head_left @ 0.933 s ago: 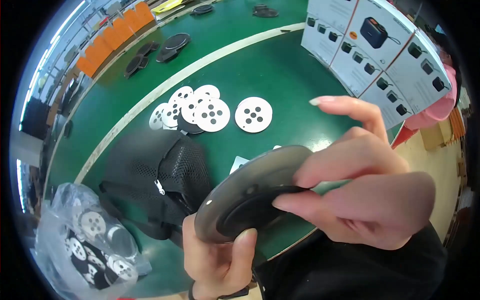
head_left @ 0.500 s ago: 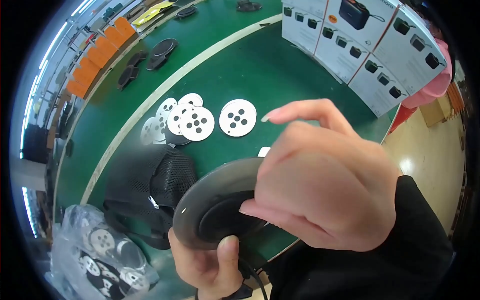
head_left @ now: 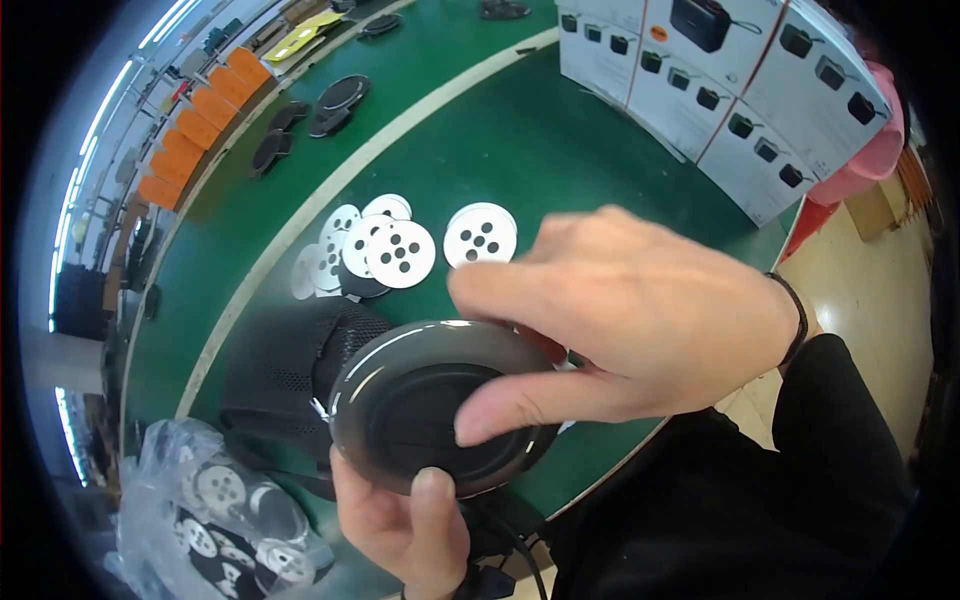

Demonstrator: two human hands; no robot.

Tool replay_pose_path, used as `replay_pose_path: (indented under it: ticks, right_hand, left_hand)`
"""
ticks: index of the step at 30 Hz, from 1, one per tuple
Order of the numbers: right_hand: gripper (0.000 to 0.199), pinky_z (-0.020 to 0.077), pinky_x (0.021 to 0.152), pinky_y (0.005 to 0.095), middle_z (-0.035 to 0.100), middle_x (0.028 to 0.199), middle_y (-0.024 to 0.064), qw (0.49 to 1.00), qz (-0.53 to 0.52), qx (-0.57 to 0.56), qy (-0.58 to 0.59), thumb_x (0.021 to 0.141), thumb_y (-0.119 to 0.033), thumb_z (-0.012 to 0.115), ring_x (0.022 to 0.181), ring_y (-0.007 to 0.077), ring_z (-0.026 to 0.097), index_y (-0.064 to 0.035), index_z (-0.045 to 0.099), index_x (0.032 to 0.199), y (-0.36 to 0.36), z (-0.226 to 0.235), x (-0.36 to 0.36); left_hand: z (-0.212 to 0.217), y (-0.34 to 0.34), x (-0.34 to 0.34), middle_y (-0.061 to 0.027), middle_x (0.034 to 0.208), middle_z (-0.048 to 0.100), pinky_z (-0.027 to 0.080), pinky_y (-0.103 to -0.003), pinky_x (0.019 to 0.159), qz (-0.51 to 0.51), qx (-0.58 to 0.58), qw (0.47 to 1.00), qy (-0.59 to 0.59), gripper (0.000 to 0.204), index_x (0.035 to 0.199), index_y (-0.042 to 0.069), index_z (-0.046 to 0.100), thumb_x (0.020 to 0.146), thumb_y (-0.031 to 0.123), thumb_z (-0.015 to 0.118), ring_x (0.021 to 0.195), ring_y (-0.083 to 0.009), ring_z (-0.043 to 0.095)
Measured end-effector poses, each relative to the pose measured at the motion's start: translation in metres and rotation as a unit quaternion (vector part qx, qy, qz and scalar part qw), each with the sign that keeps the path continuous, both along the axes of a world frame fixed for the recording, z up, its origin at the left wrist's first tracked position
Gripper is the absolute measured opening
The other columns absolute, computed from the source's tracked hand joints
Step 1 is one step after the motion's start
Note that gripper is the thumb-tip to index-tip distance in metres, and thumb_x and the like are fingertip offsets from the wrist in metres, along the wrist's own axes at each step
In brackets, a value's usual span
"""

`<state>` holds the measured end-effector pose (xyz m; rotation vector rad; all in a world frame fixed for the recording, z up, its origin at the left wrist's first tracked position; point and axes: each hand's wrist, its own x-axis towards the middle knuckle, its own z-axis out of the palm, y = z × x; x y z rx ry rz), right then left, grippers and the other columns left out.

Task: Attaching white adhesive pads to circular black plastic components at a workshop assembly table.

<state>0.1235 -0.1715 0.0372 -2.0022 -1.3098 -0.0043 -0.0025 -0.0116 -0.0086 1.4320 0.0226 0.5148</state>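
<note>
A round, glossy black device (head_left: 395, 415) with a recessed matt centre is tilted up in front of me. My left hand (head_left: 410, 535) grips its near edge, the thumb pressed on the face. Across its right side lies my right hand (head_left: 650, 315), with the thumb on the recessed centre and the other fingers over the far rim; their tips are hidden. White round stickers with black dots (head_left: 400, 254) lie in an overlapping group beyond the device. A smaller stack of the same stickers (head_left: 481, 232) is just past my right hand's fingers.
A black mesh pouch (head_left: 275, 365) lies left of the device, partly behind it. Near left is a clear plastic bag (head_left: 165, 480) of similar round pieces. White printed cartons (head_left: 680, 90) stand far right. Black parts (head_left: 340, 100) lie across the pale strip, near orange dividers (head_left: 210, 105).
My right hand has turned over and come down onto the device, its thumb now flat on the centre. The device has tilted, showing more of its face.
</note>
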Motion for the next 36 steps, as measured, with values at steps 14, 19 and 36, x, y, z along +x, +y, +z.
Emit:
replay_pose_path:
  ticks: [14, 19, 36]
  right_hand:
    - [0.036, 0.0464, 0.051, 0.0286, 0.057, 0.07, 0.0077, 0.845, -0.021, -0.038, 0.532, 0.09, -0.033, 0.053, 0.045, 0.01, 0.049, 0.0021, 0.057, 0.095, 0.118, -0.038, 0.191]
    - [0.04, 0.0517, 0.07, 0.0306, 0.062, 0.095, 0.0196, 0.829, 0.004, -0.001, 0.56, 0.089, -0.027, 0.056, 0.077, 0.0186, 0.063, 0.0065, 0.05, 0.111, 0.167, -0.062, 0.223]
    - [0.099, 0.041, 0.094, 0.0437, 0.029, 0.137, 0.0246, 0.885, -0.421, -0.162, 0.119, 0.064, -0.058, 0.067, 0.118, 0.0369, 0.044, -0.0108, 0.026, 0.14, 0.163, -0.087, 0.338]
  left_hand:
    - [-0.003, -0.001, 0.01, -0.029, 0.135, 0.033, 0.041, -0.045, 0.096, -0.16, -0.115, 0.978, 0.071, 0.059, 0.14, 0.001, 0.012, 0.09, 0.002, 0.043, 0.125, -0.037, 0.038]
    - [-0.002, -0.002, 0.01, -0.027, 0.133, 0.037, 0.04, -0.046, 0.098, -0.186, -0.09, 0.975, 0.078, 0.052, 0.137, -0.001, 0.018, 0.091, 0.0, 0.042, 0.125, -0.0352, 0.038]
    - [-0.006, -0.002, 0.006, -0.0142, 0.127, 0.046, 0.04, -0.033, 0.095, -0.227, -0.098, 0.962, 0.114, 0.045, 0.132, 0.002, 0.032, 0.089, -0.007, 0.042, 0.118, -0.0232, 0.047]
